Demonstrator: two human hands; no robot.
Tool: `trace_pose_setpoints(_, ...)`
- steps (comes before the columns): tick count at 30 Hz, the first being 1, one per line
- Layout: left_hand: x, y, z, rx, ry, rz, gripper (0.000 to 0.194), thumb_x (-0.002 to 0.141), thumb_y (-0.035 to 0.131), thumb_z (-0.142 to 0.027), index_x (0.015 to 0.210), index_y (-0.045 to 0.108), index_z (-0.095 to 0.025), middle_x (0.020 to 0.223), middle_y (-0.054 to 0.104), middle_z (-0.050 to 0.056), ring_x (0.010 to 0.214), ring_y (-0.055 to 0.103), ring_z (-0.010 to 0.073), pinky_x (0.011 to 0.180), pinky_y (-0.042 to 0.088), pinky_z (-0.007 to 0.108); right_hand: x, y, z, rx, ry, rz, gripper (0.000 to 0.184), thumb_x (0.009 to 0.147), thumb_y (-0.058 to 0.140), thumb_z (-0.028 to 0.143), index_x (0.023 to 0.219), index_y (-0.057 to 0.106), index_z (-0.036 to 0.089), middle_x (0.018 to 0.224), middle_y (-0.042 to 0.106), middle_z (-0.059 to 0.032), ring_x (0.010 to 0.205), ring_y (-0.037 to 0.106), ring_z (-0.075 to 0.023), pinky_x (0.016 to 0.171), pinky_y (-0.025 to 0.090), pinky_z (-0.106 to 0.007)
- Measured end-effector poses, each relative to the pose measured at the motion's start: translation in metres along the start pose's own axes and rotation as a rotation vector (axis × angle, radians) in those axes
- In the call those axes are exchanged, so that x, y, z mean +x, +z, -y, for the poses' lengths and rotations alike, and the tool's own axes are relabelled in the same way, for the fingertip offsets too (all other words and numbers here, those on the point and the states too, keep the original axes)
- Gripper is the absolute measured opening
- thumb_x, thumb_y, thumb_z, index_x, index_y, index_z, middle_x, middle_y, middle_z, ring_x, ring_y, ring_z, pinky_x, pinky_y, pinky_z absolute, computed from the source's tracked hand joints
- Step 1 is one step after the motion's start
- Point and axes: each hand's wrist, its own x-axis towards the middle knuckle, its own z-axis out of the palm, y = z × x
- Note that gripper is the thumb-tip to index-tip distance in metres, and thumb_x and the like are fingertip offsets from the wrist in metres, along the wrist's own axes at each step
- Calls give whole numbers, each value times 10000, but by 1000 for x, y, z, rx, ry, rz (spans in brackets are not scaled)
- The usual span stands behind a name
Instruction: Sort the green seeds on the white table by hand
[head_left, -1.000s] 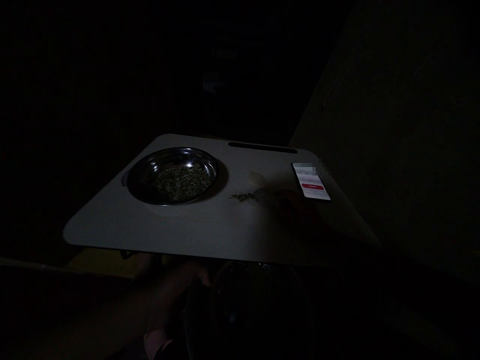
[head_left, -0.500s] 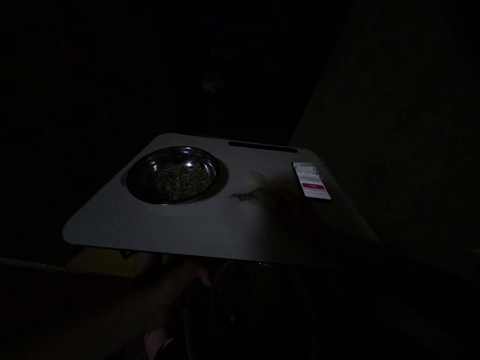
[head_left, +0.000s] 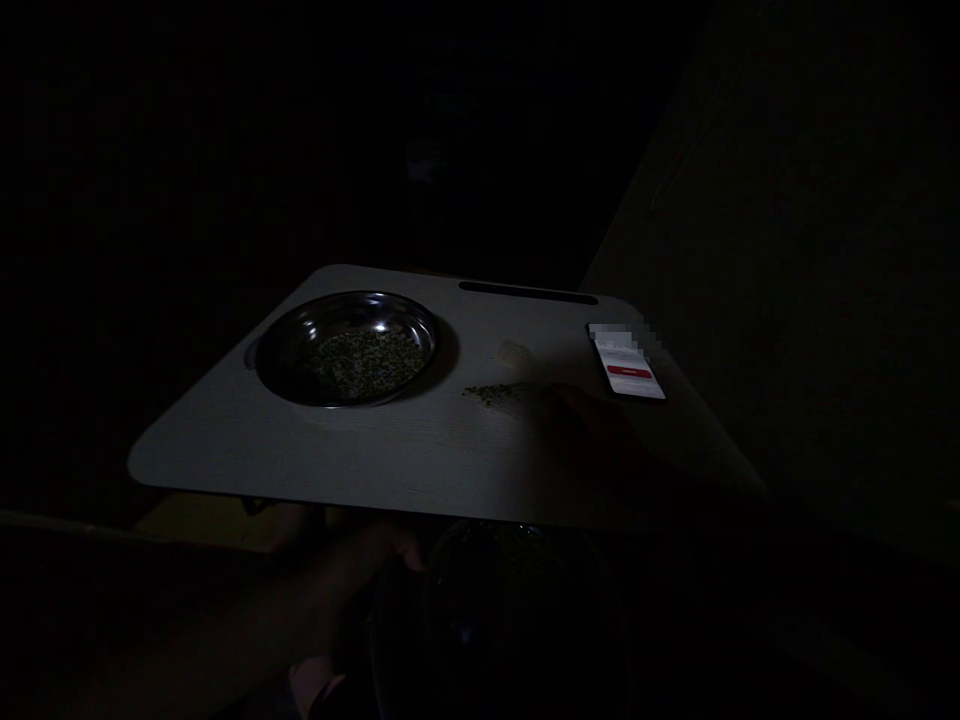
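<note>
Deep shadow covers much of the view. My right hand (head_left: 589,420) is low over the white table, just right of a small heap of greenish grains (head_left: 491,396); its fingers are too dark to read. Below the table's near edge, my left hand (head_left: 401,548) grips the left rim of a dark, shiny bowl (head_left: 517,625), though most of its fingers are lost in the dark. Some greenish bits show faintly inside that bowl. A steel bowl (head_left: 420,345) with a layer of green and pale grains stands on the table's left side.
The white folding table (head_left: 300,460) has a dark slot (head_left: 525,292) along its far edge. A lit phone (head_left: 628,370) lies at the right. A small pale patch of grains (head_left: 514,352) lies behind the greenish heap. A wall (head_left: 787,250) rises at right.
My right hand has drawn back slightly from the greenish heap, which looks a little more spread to the right. My left hand and the dark bowl stay in place.
</note>
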Motion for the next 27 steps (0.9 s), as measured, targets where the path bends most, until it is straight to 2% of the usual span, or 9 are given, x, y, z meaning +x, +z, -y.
trace_pose_setpoints(2, -6, 4, -4, -4, -37, -77, 113, 501, 555, -167, 589, 486, -186, 460, 505, 21, 462, 527, 187, 463, 446, 350, 0, 0, 1, 8, -2, 9, 327, 781, 332, 283, 1029, 539, 235, 939, 615, -33, 863, 559, -210, 711, 466, -361)
trace_pose_setpoints(9, -15, 7, -15, -28, -157, 45, 71, 493, 516, -179, 561, 511, -162, 487, 538, 52, 487, 536, 193, 488, 440, 333, 3, 0, 4, 39, -6, 34, 332, 780, 337, 252, 1058, 519, 260, 944, 614, -23, 867, 556, -212, 713, 460, -375)
trace_pose_setpoints(12, -15, 8, -15, -34, -203, 52, 100, 482, 512, -191, 566, 525, -139, 537, 564, 75, 530, 554, 206, 539, 446, 334, 4, 5, 0, 41, -47, 15, 322, 788, 332, 257, 1046, 524, 251, 947, 612, -26, 870, 554, -207, 722, 453, -375)
trace_pose_setpoints(17, -17, 8, -15, 0, -193, -45, 90, 469, 521, -192, 544, 511, -144, 510, 555, 67, 548, 552, 215, 555, 443, 327, 0, 12, -15, 6, -72, -27, 319, 771, 390, 308, 1056, 514, 235, 953, 606, -46, 875, 548, -219, 723, 447, -372)
trace_pose_setpoints(22, -18, 8, -16, -38, -212, 23, 77, 486, 507, -177, 562, 510, -162, 502, 554, 47, 541, 552, 205, 542, 442, 331, -5, 13, -19, -16, -68, -34, 323, 777, 384, 318, 1066, 505, 241, 969, 599, -55, 883, 543, -219, 737, 441, -378)
trace_pose_setpoints(27, -21, 11, -18, -51, -195, -7, 72, 478, 506, -178, 549, 511, -167, 481, 548, 36, 520, 547, 205, 528, 441, 341, -4, 13, -17, -41, -63, -32, 340, 777, 375, 327, 1062, 515, 205, 969, 599, -66, 876, 548, -210, 737, 441, -357)
